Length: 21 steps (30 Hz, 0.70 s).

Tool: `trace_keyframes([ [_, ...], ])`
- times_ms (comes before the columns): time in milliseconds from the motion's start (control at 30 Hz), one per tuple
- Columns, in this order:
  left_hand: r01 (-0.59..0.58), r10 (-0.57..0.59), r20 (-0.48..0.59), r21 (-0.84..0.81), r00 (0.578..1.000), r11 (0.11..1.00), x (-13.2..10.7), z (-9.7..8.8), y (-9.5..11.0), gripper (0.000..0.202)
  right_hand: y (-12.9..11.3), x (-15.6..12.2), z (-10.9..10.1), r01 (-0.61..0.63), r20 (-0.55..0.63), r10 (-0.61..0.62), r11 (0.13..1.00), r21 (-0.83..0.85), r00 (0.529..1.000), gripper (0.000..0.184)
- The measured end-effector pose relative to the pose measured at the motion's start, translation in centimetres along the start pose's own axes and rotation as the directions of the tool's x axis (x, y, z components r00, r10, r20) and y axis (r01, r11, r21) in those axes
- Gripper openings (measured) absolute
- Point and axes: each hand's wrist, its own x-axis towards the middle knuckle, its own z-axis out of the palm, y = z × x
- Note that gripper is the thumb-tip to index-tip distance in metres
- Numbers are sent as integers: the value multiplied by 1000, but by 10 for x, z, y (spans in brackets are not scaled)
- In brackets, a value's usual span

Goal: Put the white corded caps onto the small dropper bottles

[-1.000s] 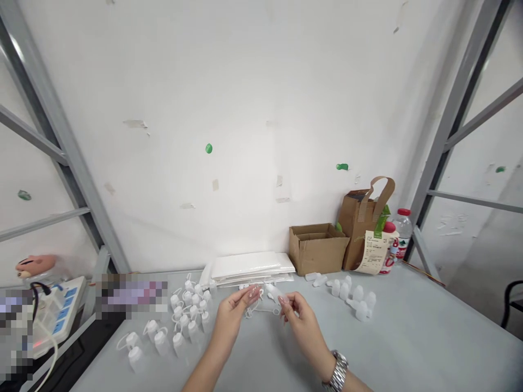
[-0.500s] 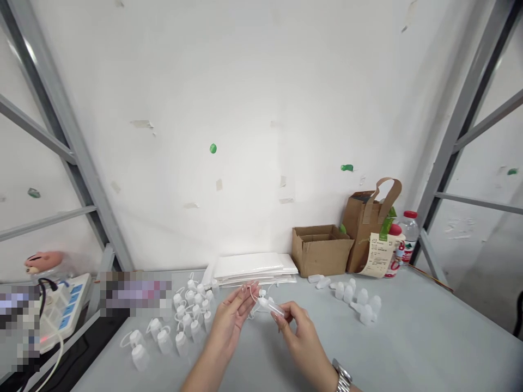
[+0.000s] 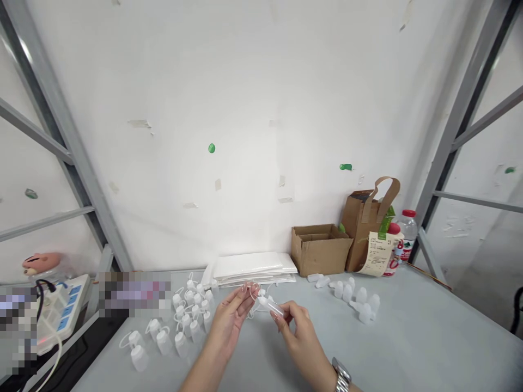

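Note:
My right hand [image 3: 300,335] pinches a small clear plastic bottle [image 3: 273,306] by its body, tilted toward the left. My left hand [image 3: 229,321] meets it at the neck, fingertips closed on the thin white loop cord [image 3: 254,291] attached to the bottle's cap end. Both hands hover just above the grey table [image 3: 408,348]. To the left stand several white capped bottles with loops [image 3: 183,321]. To the right lie several plain white bottles [image 3: 355,299].
A stack of white bags [image 3: 251,267] lies against the wall. A cardboard box [image 3: 321,249], a brown paper bag [image 3: 368,223] and a red-capped water bottle [image 3: 406,234] stand at the back right. A power strip [image 3: 57,310] sits far left. Grey metal frames flank the table.
The bottle has swung from pointing up-left between my hands to lying across them, and my fingers have shifted along it. The view moved slightly.

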Motion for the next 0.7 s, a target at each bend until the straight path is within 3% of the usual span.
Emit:
trace_keyframes([
  [467, 14, -11, -44, 67, 999, 998, -2, 1, 1, 6, 0, -1, 0, 36, -16, -37, 999, -32, 999, 33],
  [700, 64, -70, 50, 97, 996, 993, -5, 1, -2, 13, -2, -2, -1, 18, -22, -18, 1000, -2, 1000, 33],
])
